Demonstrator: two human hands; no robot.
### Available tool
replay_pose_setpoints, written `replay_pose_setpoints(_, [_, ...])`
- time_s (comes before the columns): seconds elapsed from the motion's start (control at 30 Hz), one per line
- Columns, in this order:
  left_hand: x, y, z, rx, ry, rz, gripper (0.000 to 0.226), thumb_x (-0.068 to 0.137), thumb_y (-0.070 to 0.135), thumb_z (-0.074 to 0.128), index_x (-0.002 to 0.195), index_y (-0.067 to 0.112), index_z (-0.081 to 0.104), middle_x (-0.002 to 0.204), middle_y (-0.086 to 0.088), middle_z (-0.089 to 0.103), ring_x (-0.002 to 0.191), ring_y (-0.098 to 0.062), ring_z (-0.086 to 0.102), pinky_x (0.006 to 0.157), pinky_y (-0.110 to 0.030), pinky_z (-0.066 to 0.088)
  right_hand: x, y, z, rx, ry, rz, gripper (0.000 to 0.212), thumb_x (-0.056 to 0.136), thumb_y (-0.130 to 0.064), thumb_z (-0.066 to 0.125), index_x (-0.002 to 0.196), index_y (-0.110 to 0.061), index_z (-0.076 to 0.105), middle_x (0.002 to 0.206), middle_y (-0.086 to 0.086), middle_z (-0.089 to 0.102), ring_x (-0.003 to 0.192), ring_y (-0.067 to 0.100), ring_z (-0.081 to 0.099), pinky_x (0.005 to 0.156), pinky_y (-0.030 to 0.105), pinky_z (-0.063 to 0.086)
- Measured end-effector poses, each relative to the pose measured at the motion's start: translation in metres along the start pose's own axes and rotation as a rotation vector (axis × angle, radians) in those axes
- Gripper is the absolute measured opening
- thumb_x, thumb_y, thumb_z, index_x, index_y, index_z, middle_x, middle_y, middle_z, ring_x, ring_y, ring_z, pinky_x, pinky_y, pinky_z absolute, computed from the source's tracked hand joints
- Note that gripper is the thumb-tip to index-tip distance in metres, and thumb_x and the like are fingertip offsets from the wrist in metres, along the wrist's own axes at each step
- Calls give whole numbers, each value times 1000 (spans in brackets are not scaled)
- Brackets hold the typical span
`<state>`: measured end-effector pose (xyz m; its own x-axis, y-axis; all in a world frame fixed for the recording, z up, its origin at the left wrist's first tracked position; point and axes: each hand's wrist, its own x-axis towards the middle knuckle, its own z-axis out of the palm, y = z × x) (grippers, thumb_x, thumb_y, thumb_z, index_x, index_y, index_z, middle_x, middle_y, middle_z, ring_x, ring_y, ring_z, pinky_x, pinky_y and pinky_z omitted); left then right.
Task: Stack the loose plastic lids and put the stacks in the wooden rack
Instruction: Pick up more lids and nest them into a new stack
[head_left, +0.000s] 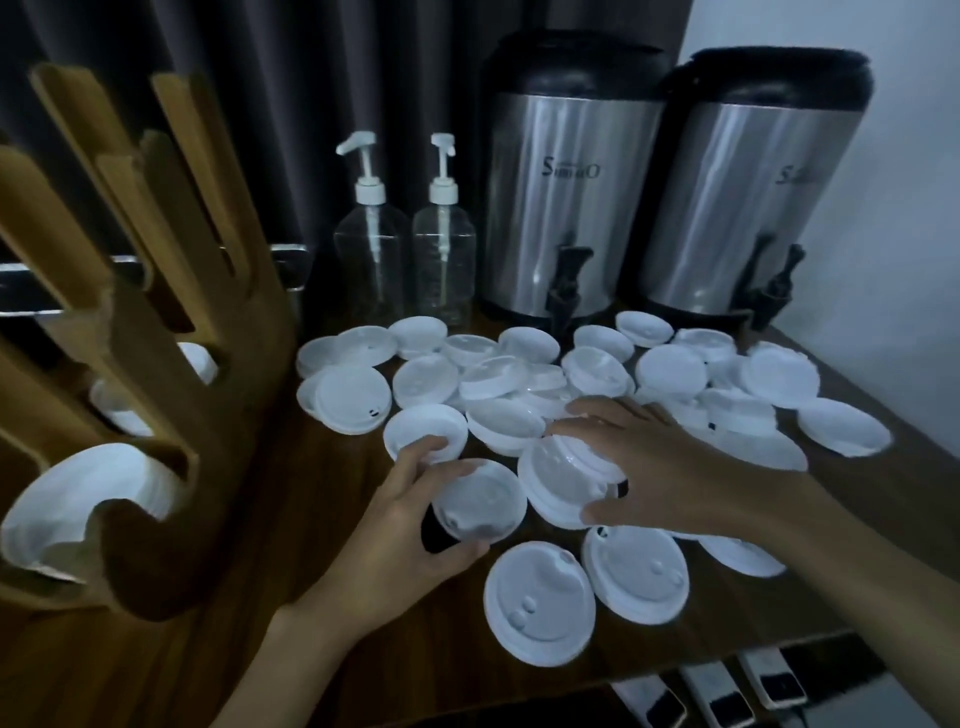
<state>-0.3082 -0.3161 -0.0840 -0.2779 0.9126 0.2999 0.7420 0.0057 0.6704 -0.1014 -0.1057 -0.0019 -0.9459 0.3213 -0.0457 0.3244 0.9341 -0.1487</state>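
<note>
My left hand (415, 525) grips one lid (475, 501), fingers curled over its far rim and thumb hooked under the near rim, low over the dark wooden surface (291, 519). My right hand (670, 467) lies spread over the neighbouring lid (561, 483), fingers stretched flat toward its far edge and thumb reaching round the near edge. I cannot tell whether that lid is off the surface. The two lids sit just beside each other, rims touching or nearly so.

The rest of the loose lids (675, 369) lie scattered and overlapping across the middle and right of the surface, some dome up and some hollow side up. Two more, (537, 603) and (634, 571), lie flat close to the near edge, right under my wrists.

The wooden rack (156, 364) stands at the left, its slanted slats rising toward me and crowding that side. A stack of lids (78, 504) fills its nearest slot, and a second stack (119, 410) shows in a slot behind.

Along the back stand two clear pump bottles, (370, 249) and (444, 244), close together. To their right are two steel drink dispensers, (566, 208) and (748, 208), whose black taps hang just over the far lids. A dark curtain (260, 78) hangs behind. Below the near edge at the right, white power strips (727, 696) lie on a lower level.
</note>
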Motion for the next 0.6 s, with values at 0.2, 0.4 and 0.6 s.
replay_pose_setpoints(0.2, [7, -1, 9, 53, 42, 52, 59, 76, 34, 90, 126, 38, 59, 152, 27, 23, 139, -4, 36, 115, -40, 39, -34, -40, 8, 121, -37, -51, 87, 72, -79, 63, 146, -51, 28, 138, -33, 33, 123, -13, 24, 101, 14, 19])
replay_pose_setpoints(0.4, [2, -4, 9, 29, 119, 77, 33, 74, 25, 91, 82, 23, 60, 141, 9, 37, 132, -9, 41, 105, -12, 37, -37, -62, 26, -7, -65, -68, 94, 60, -86, 60, 142, -48, 33, 127, -28, 41, 117, -1, 26, 101, 20, 12])
replay_pose_setpoints(0.6, [-12, -8, -2, -49, 228, 60, 45, 73, 24, 91, 76, 37, 48, 132, 12, 37, 134, 2, 35, 98, -4, 36, -33, -72, 39, -49, -80, -110, 94, 65, -76, 67, 146, -48, 28, 129, -26, 39, 103, -8, 11, 95, 14, 7])
